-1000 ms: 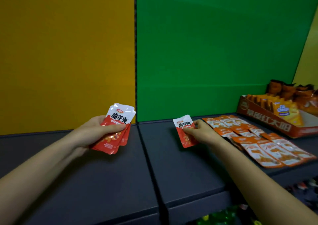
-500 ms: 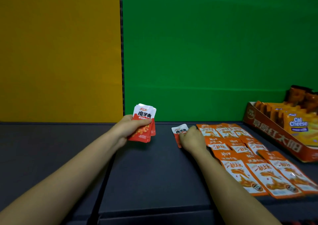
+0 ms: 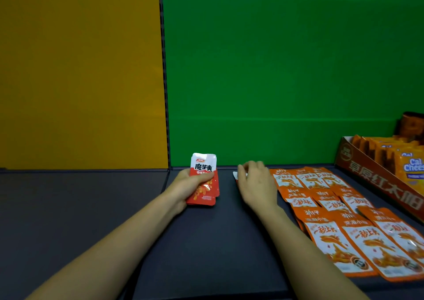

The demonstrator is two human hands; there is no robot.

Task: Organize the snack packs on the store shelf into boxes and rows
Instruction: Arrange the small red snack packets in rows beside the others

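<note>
My left hand (image 3: 187,186) grips a small stack of red-and-white snack packs (image 3: 204,180), held upright just above the dark shelf (image 3: 206,242). My right hand (image 3: 255,185) lies over a single red-and-white pack (image 3: 235,175) on the shelf, near the back wall. Only a white corner of that pack shows past my fingers, so I cannot tell whether they pinch it or press it flat. Right of that hand lie orange snack packs (image 3: 332,208) in neat rows, flat on the shelf.
A brown cardboard display box (image 3: 376,182) with yellow cheese packs (image 3: 410,166) stands at the far right. Behind the shelf are a yellow panel (image 3: 80,70) and a green panel (image 3: 275,70). A seam divides the shelf below my left hand.
My right hand has set the single red pack down at the left of the orange rows and now covers it. My left hand with its stack has moved slightly right.
</note>
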